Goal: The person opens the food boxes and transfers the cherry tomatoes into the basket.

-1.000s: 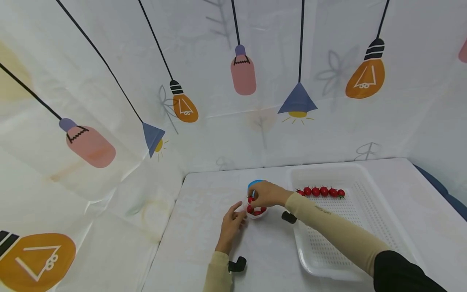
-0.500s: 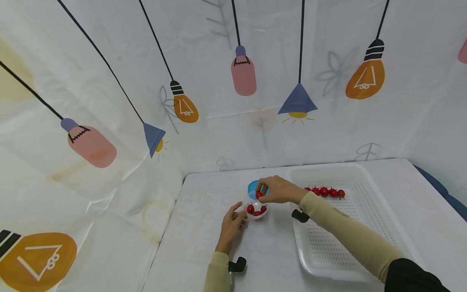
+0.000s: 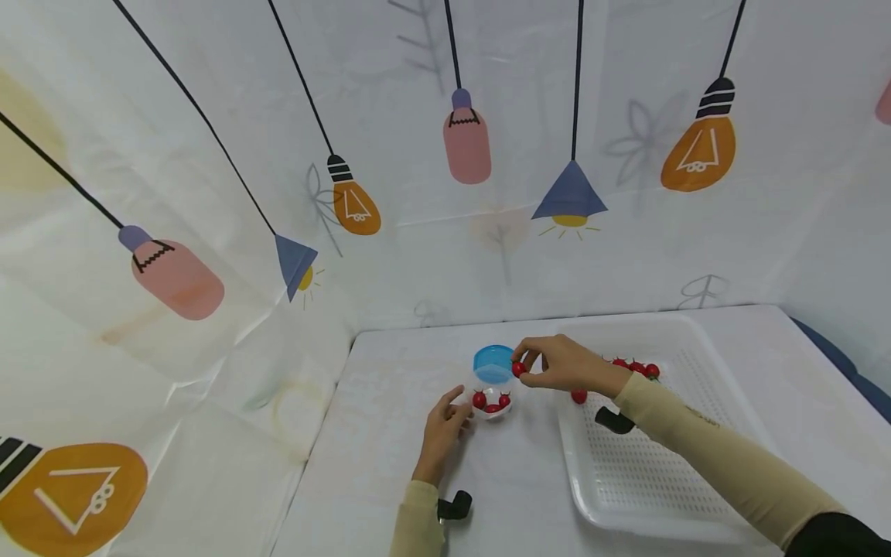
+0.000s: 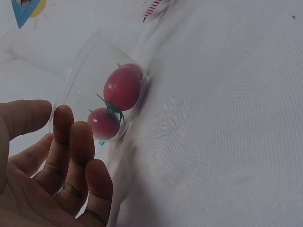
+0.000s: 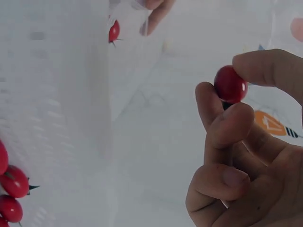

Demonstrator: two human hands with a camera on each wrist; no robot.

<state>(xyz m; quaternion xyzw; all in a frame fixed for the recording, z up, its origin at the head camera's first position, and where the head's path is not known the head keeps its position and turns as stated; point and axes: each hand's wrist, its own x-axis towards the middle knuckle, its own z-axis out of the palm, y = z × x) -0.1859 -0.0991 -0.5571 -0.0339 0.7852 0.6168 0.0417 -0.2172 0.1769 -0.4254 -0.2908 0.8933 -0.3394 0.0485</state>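
Observation:
Between right thumb and fingertips, the right hand (image 3: 567,363) pinches a red cherry tomato (image 5: 230,84), held up just right of a blue round lid (image 3: 493,363). In front of that lid stands a small clear plastic cup (image 4: 80,80) with a few cherry tomatoes (image 4: 122,88) at its bottom. The left hand (image 3: 441,433) is at the cup's left side; in the left wrist view its thumb and a finger pinch the rim. Another cherry tomato (image 3: 579,396) lies inside the left side of a white perforated tray (image 3: 585,495), below the right hand.
The white tray fills the right part of the white-covered table (image 3: 362,464). A row of cherry tomatoes (image 3: 636,368) lies toward its back, partly hidden by the right hand. A patterned white sheet (image 3: 418,263) hangs behind and to the left.
The right hand has moved right from above the cup, past the blue lid, with the cherry tomato in its fingers. The lid now shows more fully. The left hand has stayed put.

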